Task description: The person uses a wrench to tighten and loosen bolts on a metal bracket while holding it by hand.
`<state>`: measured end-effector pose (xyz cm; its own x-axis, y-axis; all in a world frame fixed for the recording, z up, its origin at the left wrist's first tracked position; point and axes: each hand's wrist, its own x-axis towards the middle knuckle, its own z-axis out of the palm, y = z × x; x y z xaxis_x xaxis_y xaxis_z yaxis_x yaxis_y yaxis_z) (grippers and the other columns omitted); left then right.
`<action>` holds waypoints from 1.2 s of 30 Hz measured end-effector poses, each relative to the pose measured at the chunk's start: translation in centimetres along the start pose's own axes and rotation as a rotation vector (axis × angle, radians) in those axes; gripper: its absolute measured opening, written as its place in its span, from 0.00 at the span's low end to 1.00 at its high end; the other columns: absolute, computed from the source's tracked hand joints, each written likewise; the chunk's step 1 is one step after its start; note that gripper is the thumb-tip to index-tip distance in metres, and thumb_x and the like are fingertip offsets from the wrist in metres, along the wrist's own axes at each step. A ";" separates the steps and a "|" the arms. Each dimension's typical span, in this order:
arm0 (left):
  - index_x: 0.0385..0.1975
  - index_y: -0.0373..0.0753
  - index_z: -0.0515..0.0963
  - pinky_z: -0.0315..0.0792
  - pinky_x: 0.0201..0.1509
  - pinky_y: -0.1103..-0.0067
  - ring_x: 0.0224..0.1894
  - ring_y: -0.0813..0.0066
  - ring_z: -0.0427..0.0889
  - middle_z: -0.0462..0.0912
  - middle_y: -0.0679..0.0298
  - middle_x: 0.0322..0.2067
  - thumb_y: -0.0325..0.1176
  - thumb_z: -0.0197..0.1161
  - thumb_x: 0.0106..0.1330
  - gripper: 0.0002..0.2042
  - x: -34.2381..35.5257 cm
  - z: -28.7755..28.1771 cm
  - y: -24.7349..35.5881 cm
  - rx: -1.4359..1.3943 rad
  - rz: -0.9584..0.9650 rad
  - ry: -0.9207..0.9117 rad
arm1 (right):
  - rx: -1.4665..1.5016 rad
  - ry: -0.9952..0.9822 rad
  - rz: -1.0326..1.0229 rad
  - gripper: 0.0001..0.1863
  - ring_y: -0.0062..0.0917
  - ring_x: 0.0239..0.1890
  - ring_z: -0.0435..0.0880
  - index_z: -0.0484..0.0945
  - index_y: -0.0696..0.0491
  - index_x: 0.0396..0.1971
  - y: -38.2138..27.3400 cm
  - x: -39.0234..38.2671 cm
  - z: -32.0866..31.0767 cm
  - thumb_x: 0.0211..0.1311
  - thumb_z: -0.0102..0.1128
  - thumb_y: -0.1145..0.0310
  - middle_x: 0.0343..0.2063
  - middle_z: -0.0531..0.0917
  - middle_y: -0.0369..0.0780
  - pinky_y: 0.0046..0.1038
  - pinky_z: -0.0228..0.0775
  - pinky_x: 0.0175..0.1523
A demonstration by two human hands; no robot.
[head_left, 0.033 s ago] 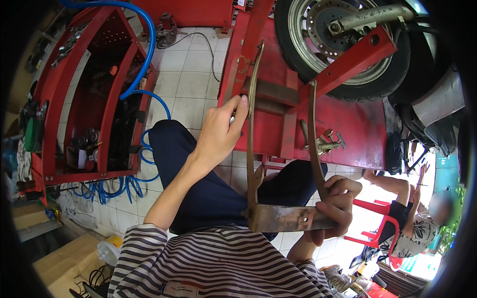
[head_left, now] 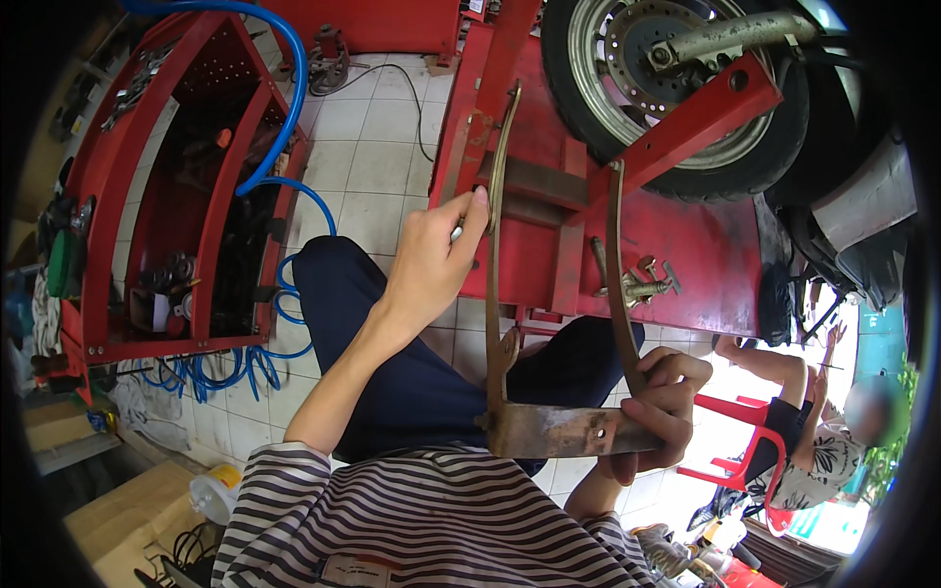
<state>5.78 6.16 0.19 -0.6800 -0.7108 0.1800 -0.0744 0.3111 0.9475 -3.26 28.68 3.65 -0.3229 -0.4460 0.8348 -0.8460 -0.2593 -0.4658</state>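
A worn, brownish metal U-shaped bracket (head_left: 549, 431) stretches in front of me, its crosspiece nearest and its two long arms pointing away. My right hand (head_left: 667, 407) is closed around its near right corner. My left hand (head_left: 436, 250) is closed in a pinch beside the left arm of the bracket, thumb against it. A small silvery bit (head_left: 457, 233) shows between those fingers; its kind is mostly hidden. The bracket's far ends lie close to a red metal frame (head_left: 706, 122).
A motorbike wheel (head_left: 676, 98) stands on the red lift platform (head_left: 686, 284), where metal clamp-like parts (head_left: 642, 284) lie. At left is a red tool cart (head_left: 88, 196) with a blue air hose (head_left: 299, 88). Another person (head_left: 794, 421) sits on a red chair (head_left: 730, 470) at right.
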 end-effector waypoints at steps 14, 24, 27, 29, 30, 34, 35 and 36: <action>0.35 0.35 0.66 0.63 0.26 0.69 0.19 0.56 0.65 0.67 0.53 0.17 0.41 0.44 0.79 0.15 -0.6 0.2 -0.8 0.052 0.116 -0.056 | -0.013 0.004 -0.012 0.42 0.31 0.34 0.65 0.78 0.53 0.33 0.1 -0.5 0.1 0.49 0.45 0.22 0.20 0.70 0.36 0.35 0.66 0.33; 0.33 0.34 0.66 0.61 0.25 0.70 0.18 0.58 0.63 0.65 0.53 0.17 0.40 0.44 0.79 0.15 -0.2 0.2 -1.3 -0.063 0.083 -0.087 | -0.019 0.020 -0.001 0.41 0.31 0.34 0.65 0.79 0.52 0.32 0.2 -0.6 0.1 0.49 0.47 0.23 0.20 0.70 0.35 0.34 0.67 0.34; 0.30 0.32 0.68 0.59 0.23 0.69 0.16 0.59 0.61 0.63 0.52 0.15 0.40 0.45 0.78 0.17 -0.2 0.1 -1.2 -0.008 0.052 -0.051 | -0.014 0.025 0.020 0.40 0.30 0.33 0.65 0.80 0.50 0.32 -0.1 -0.5 0.2 0.48 0.49 0.23 0.20 0.70 0.34 0.34 0.67 0.34; 0.28 0.31 0.70 0.58 0.23 0.68 0.15 0.58 0.59 0.61 0.51 0.13 0.41 0.46 0.78 0.19 -0.2 0.1 -0.9 0.004 0.021 -0.015 | -0.011 -0.003 -0.018 0.42 0.31 0.34 0.65 0.78 0.53 0.33 0.1 -0.4 0.1 0.50 0.45 0.22 0.20 0.69 0.35 0.35 0.66 0.34; 0.26 0.30 0.70 0.58 0.23 0.68 0.15 0.57 0.60 0.61 0.50 0.13 0.41 0.47 0.78 0.20 -0.1 0.0 -0.4 0.021 0.007 -0.015 | -0.017 0.003 -0.009 0.42 0.31 0.34 0.65 0.78 0.53 0.33 0.1 -0.4 0.1 0.50 0.45 0.22 0.20 0.69 0.35 0.35 0.66 0.34; 0.23 0.29 0.74 0.58 0.23 0.67 0.14 0.53 0.61 0.62 0.49 0.11 0.41 0.49 0.77 0.23 0.3 -0.5 0.5 0.116 0.023 0.004 | -0.023 0.025 0.014 0.42 0.31 0.34 0.65 0.78 0.53 0.33 -0.2 -0.3 0.3 0.50 0.45 0.23 0.20 0.69 0.36 0.35 0.66 0.35; 0.23 0.29 0.75 0.58 0.23 0.66 0.14 0.52 0.62 0.63 0.48 0.11 0.41 0.49 0.76 0.23 0.4 -0.6 0.4 0.146 0.046 0.014 | -0.022 0.029 0.016 0.42 0.31 0.34 0.65 0.78 0.53 0.33 -0.2 -0.3 0.3 0.50 0.45 0.23 0.20 0.69 0.36 0.35 0.66 0.35; 0.23 0.28 0.75 0.59 0.23 0.66 0.14 0.51 0.64 0.64 0.48 0.11 0.41 0.50 0.76 0.23 0.5 -0.5 0.5 0.176 0.050 0.020 | -0.021 0.044 0.029 0.41 0.31 0.33 0.65 0.79 0.52 0.33 -0.3 -0.3 0.4 0.49 0.47 0.23 0.20 0.70 0.35 0.34 0.67 0.34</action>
<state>5.80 5.61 0.87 -0.6714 -0.7036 0.2328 -0.1685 0.4508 0.8766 -2.74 28.52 3.44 -0.3657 -0.4145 0.8333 -0.8447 -0.2282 -0.4842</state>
